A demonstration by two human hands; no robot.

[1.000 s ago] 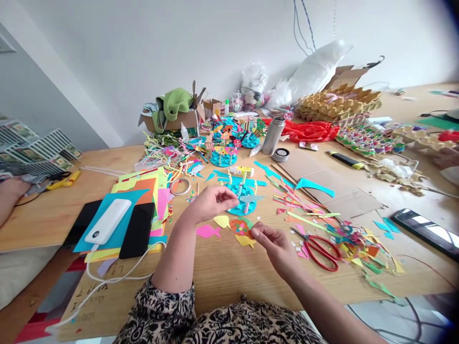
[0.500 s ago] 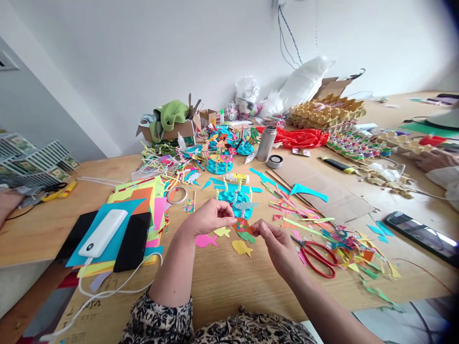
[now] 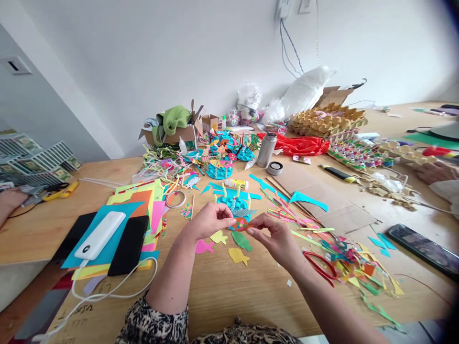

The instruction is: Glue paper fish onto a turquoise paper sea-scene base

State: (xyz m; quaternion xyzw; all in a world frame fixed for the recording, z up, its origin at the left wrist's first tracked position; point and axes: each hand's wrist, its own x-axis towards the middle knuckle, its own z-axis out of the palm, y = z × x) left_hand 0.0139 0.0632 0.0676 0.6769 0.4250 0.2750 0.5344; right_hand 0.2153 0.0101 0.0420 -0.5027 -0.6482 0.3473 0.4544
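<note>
Both my hands pinch a small orange paper cutout (image 3: 241, 224) with bright spots, partly covered by my fingers. My left hand (image 3: 211, 220) grips its left end, and my right hand (image 3: 269, 234) its right end. Just behind it stands a blue egg-carton piece (image 3: 233, 201) with pale twisted stems, a grey patterned paper fish (image 3: 244, 213) at its front. On the table below my hands lie a pink paper fish (image 3: 204, 247), a pale yellow one (image 3: 218, 237), a green one (image 3: 241, 241) and a darker yellow one (image 3: 238, 256).
Red-handled scissors (image 3: 322, 267) lie under my right forearm, beside paper scraps (image 3: 351, 263). To the left are stacked coloured papers (image 3: 154, 191) with a white power bank (image 3: 100, 235) and a black phone (image 3: 128, 246). Behind stand a metal flask (image 3: 266, 150) and a glue stick (image 3: 236, 184). Another person's hand (image 3: 435, 167) is far right.
My right hand has shifted its hold along the orange cutout's right end. The green fish shows more fully, and the scissors are more covered by my forearm. The view has tilted slightly.
</note>
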